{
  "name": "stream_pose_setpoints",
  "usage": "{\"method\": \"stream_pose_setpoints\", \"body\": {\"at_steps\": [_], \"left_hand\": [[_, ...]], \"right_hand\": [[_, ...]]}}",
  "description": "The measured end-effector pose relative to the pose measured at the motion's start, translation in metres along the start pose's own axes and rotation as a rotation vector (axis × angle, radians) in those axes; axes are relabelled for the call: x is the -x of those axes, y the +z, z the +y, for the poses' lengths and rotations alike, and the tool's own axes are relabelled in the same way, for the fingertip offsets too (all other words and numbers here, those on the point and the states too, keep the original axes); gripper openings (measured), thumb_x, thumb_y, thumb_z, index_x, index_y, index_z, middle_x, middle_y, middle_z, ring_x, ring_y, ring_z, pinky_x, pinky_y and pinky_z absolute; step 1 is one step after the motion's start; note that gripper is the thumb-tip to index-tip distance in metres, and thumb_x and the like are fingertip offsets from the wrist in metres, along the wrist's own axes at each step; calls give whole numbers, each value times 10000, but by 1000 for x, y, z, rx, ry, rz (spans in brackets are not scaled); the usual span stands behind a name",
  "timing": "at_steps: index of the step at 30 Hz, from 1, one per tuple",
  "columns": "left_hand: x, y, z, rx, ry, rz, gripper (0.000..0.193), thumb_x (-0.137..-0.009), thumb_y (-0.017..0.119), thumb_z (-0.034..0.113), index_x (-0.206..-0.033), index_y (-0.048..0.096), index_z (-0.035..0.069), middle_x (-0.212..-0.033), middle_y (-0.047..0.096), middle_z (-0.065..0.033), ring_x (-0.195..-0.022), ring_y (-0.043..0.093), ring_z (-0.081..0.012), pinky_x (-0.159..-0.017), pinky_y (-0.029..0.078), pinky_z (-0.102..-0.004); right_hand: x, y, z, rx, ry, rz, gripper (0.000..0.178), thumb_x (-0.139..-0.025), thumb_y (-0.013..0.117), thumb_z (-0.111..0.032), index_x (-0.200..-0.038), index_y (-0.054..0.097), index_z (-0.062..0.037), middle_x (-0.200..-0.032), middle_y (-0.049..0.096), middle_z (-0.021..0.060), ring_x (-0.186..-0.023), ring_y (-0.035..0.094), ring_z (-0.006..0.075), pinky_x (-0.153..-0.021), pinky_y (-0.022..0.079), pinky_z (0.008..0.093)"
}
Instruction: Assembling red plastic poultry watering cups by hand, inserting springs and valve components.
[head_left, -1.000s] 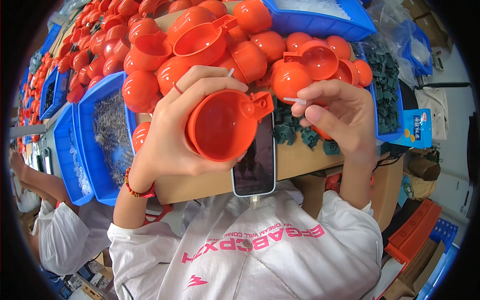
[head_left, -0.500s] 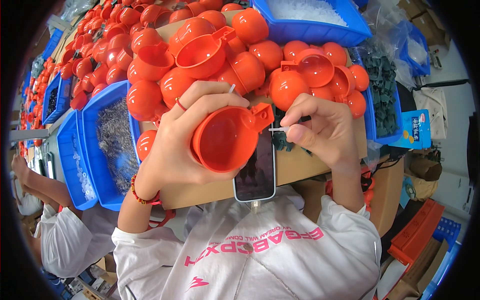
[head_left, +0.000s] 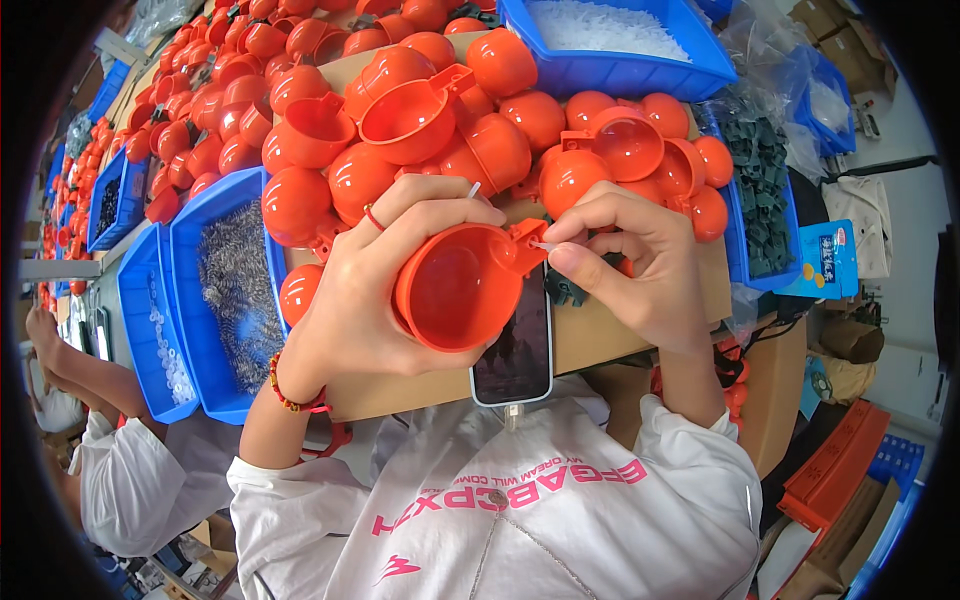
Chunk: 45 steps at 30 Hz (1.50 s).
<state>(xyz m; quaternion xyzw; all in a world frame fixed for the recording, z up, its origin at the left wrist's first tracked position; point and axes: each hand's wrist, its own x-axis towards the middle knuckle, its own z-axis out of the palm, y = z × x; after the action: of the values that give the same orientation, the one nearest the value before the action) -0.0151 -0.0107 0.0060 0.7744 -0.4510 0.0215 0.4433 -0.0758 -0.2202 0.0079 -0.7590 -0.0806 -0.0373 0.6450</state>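
Observation:
My left hand [head_left: 362,275] is wrapped round an orange-red plastic cup [head_left: 455,292], its round mouth turned up toward me. A short tab [head_left: 528,247] with a small hole juts from the cup's rim on the right. My right hand [head_left: 645,270] pinches a thin white plastic pin [head_left: 543,245] between thumb and forefinger, its tip at the tab. Whether the tip is inside the hole I cannot tell. Another small white pin [head_left: 474,189] pokes up by my left fingers. Just below the cup lies a smartphone [head_left: 512,365], partly covered by the left hand.
Many orange-red cups [head_left: 490,150] are heaped beyond my hands. Blue bins hold white pins [head_left: 610,28], dark green clips [head_left: 755,195], metal springs [head_left: 238,285] and white rings [head_left: 172,360]. Another person's arm [head_left: 90,375] shows at the left. A blue packet [head_left: 825,260] stands at right.
My right hand has moved left and slightly up, bringing the white pin from beside the tab to it. The cup in my left hand has shifted slightly right and down.

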Motion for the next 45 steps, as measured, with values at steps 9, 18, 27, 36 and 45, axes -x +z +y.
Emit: {"method": "stream_pose_setpoints", "body": {"at_steps": [9, 18, 27, 36, 45], "left_hand": [[-3, -2, 2, 49, 85, 82, 615, -463, 796, 176, -1017, 565, 39, -1018, 555, -110, -964, 551, -258, -799, 460, -352], [-1, -7, -3, 97, 36, 135, 667, -448, 819, 228, -1024, 559, 16, -1043, 554, -107, -1002, 518, -253, -840, 430, -359], [7, -7, -18, 683, -47, 133, 878, -462, 747, 547, -1029, 509, -79, -1075, 510, -176, -997, 493, -271, -855, 392, -379], [-2, -7, 20, 903, -515, 272, 1256, -384, 706, 690, -1292, 301, -78, -1310, 354, -196, -929, 575, -193, -750, 506, -283], [0, 3, 18, 1106, -494, 192, 1374, -297, 788, 597, -1332, 199, -89, -1325, 337, -214, -979, 535, -230, -760, 501, -297]], "right_hand": [[-10, 8, -1, -86, -40, -9, 142, -771, 639, -65, -879, 549, -47, -779, 567, -6, -693, 532, 49, -549, 392, 183], [-24, 13, -20, -281, 111, -182, 214, -823, 552, -105, -1006, 450, -58, -741, 549, -7, -634, 486, 20, -538, 394, 173], [-47, 22, -15, -243, -75, -164, 235, -862, 488, -117, -1077, 531, -32, -671, 512, -5, -648, 488, 45, -598, 409, 206], [-43, 25, -12, 95, -367, 10, 312, -753, 564, 15, -1062, 574, -33, -936, 565, 34, -802, 519, 81, -571, 418, 194], [-48, 27, 6, 497, -817, 295, 240, -621, 738, -50, -840, 640, -59, -818, 561, 47, -709, 524, 163, -549, 409, 232]]}}
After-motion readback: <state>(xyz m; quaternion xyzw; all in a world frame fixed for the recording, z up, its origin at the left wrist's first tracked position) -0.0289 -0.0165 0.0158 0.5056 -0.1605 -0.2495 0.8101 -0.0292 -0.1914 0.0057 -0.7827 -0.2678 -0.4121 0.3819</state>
